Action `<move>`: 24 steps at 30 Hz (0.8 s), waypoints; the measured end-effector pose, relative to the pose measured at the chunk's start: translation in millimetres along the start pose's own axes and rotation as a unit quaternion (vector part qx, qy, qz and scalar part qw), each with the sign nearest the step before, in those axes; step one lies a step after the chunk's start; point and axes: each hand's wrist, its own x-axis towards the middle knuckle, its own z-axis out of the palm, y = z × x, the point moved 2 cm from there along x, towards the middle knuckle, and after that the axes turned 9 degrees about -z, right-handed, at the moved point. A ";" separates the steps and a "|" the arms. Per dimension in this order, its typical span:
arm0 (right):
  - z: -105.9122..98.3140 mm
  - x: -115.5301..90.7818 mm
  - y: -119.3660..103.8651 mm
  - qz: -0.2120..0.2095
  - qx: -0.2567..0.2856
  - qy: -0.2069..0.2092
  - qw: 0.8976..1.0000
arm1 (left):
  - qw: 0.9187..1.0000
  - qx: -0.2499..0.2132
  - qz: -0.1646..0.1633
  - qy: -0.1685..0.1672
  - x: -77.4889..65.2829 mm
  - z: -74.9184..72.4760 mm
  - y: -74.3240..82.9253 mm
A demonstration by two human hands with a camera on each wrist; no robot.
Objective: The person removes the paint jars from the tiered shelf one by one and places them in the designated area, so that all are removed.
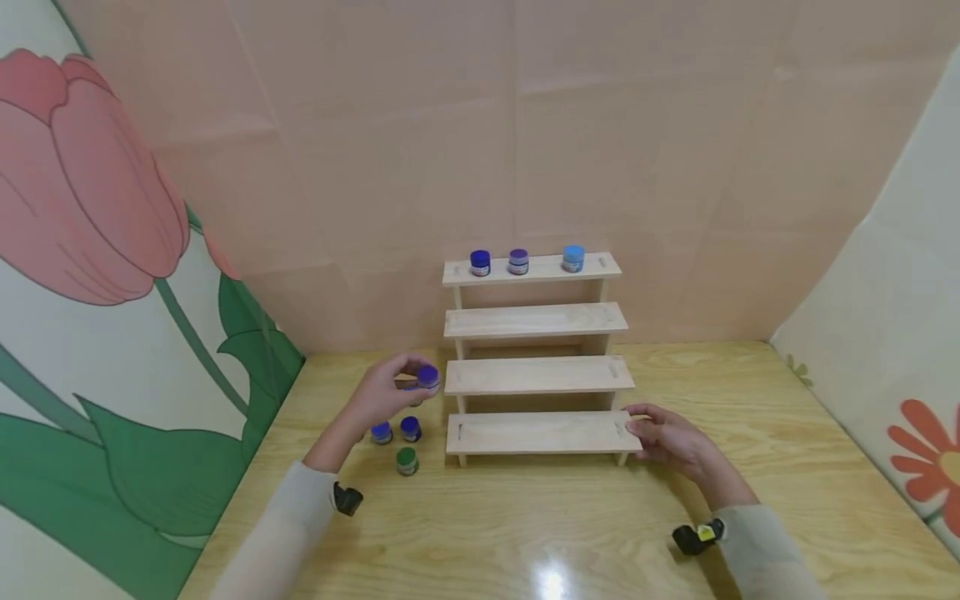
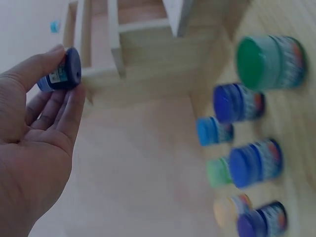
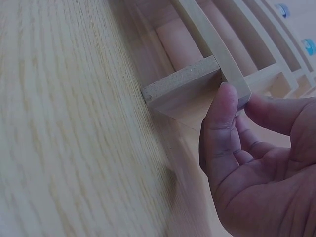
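Labels (image 2: 291, 60) on jars (image 2: 270, 62) blurred, too small; no text or numbers readable.

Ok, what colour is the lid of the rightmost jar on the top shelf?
Light blue; that lid shows best in the head view.

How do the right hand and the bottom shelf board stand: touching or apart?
Touching: the right wrist view shows the right hand pinching the bottom shelf board at its corner.

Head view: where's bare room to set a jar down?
Free: three lower boards of the pale wooden stepped shelf; yellow wood-grain table in front, between the pale sleeves. Crowded: left of the shelf, small round blue-lidded jars and a green-lidded jar near the left hand.
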 end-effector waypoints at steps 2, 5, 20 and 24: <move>-1.1 0.3 0.2 0.002 -0.002 0.002 1.000 | 1.000 0.005 -0.002 0.003 -4.9 -3.6 -7.9; -2.5 1.5 1.5 0.005 -0.001 0.004 1.000 | 1.000 0.012 0.000 0.011 -10.4 -8.5 -20.0; -2.2 2.4 3.7 0.001 0.005 -0.003 1.000 | 0.998 0.026 -0.050 0.037 -37.5 -26.2 -74.0; -1.9 1.3 2.2 0.001 0.007 -0.002 1.000 | 0.997 0.031 -0.059 0.045 -43.5 -27.7 -82.6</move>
